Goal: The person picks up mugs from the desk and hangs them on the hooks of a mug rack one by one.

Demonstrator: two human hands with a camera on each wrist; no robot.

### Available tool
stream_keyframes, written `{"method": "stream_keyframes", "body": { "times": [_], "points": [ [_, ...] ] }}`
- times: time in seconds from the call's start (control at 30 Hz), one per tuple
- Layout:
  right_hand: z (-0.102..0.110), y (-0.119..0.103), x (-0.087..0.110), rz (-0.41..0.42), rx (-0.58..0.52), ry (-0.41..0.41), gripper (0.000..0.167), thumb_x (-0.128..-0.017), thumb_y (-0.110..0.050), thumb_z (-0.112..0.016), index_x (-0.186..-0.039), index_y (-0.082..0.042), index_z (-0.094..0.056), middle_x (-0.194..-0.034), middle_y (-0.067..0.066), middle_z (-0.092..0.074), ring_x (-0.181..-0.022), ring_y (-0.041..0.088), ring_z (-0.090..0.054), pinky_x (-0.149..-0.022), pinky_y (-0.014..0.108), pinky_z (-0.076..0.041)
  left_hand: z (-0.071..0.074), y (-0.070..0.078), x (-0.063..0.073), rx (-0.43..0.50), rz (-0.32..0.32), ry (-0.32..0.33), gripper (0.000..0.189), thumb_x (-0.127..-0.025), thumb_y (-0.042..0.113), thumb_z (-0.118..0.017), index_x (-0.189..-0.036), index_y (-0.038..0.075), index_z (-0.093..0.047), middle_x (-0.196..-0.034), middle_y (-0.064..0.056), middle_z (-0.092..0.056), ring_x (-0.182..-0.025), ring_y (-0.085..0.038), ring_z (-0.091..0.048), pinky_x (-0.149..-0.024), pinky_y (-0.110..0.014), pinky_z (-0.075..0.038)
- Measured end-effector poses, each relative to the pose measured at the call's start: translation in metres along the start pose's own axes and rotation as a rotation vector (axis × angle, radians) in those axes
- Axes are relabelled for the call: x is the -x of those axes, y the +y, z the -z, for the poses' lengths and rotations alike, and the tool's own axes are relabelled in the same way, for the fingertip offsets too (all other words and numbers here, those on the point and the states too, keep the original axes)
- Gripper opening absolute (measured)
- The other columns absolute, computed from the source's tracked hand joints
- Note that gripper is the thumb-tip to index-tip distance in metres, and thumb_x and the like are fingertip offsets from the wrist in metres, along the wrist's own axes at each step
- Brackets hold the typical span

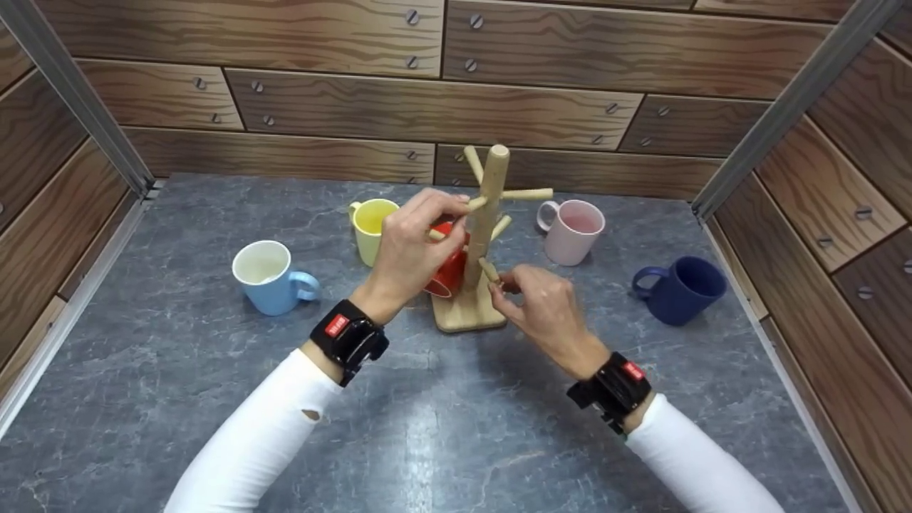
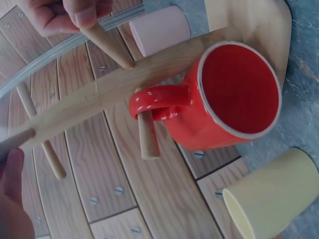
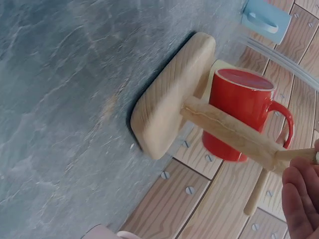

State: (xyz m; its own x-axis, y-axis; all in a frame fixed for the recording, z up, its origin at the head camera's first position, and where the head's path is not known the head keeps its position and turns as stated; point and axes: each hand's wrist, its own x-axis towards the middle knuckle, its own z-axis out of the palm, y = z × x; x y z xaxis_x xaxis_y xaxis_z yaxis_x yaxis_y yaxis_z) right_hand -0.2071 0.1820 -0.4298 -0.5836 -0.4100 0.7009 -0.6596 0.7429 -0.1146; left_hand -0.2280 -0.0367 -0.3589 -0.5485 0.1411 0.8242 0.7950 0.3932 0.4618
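Observation:
A wooden mug tree (image 1: 496,171) stands on its square base (image 1: 463,318), its pegs branching from the post. From one of the lower pegs hangs a red mug (image 2: 179,124) by its handle, its mouth tilted down; in the head view my left hand partly hides it. My left hand (image 1: 420,246) pinches an upper peg (image 1: 476,204) on the left of the post. Lower down, my right hand (image 1: 539,303) pinches another peg (image 1: 489,269) that points toward me.
A light blue mug (image 1: 276,285) stands at the left, a yellow mug (image 1: 368,235) behind my left hand. On the right are a pink mug (image 1: 572,235) and a dark blue mug (image 1: 680,292). Wood-patterned walls (image 1: 342,100) enclose the grey tabletop (image 1: 456,427).

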Motion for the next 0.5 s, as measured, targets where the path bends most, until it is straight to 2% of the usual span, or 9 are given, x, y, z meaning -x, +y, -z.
{"method": "stream_keyframes", "body": {
  "times": [0.1,0.3,0.5],
  "points": [
    [-0.0023,-0.0055,-0.0015,0.014,0.011,0.014,0.012,-0.085,-0.016,-0.080,-0.086,-0.010,-0.069,-0.075,0.003,-0.074,-0.063,0.016,-0.068,-0.054,0.031,-0.056,0.0023,-0.0028,0.0000,0.034,0.041,0.003,0.012,-0.088,-0.007,-0.069,-0.097,-0.001,-0.072,-0.104,-0.015,-0.074,-0.098,-0.023,-0.075,-0.084,-0.019,-0.060],
    [-0.0071,-0.0112,-0.0031,0.055,0.023,0.054,0.016,-0.083,-0.016,-0.082,-0.082,-0.010,-0.067,-0.070,0.002,-0.071,-0.057,0.015,-0.063,-0.050,0.029,-0.053,0.0034,-0.0058,0.0006,0.142,0.105,0.038,0.011,-0.088,-0.010,-0.066,-0.096,-0.005,-0.071,-0.105,-0.018,-0.074,-0.099,-0.025,-0.075,-0.087,-0.021,-0.061],
    [-0.0050,-0.0065,0.0009,0.046,-0.032,0.032,0.020,-0.087,-0.024,-0.082,-0.092,-0.008,-0.070,-0.078,0.005,-0.075,-0.066,0.017,-0.069,-0.057,0.031,-0.057,0.0028,-0.0088,0.0045,0.198,0.114,0.033,0.012,-0.091,-0.007,-0.065,-0.102,-0.006,-0.069,-0.112,-0.019,-0.072,-0.106,-0.026,-0.073,-0.094,-0.024,-0.059]
  ]
}}
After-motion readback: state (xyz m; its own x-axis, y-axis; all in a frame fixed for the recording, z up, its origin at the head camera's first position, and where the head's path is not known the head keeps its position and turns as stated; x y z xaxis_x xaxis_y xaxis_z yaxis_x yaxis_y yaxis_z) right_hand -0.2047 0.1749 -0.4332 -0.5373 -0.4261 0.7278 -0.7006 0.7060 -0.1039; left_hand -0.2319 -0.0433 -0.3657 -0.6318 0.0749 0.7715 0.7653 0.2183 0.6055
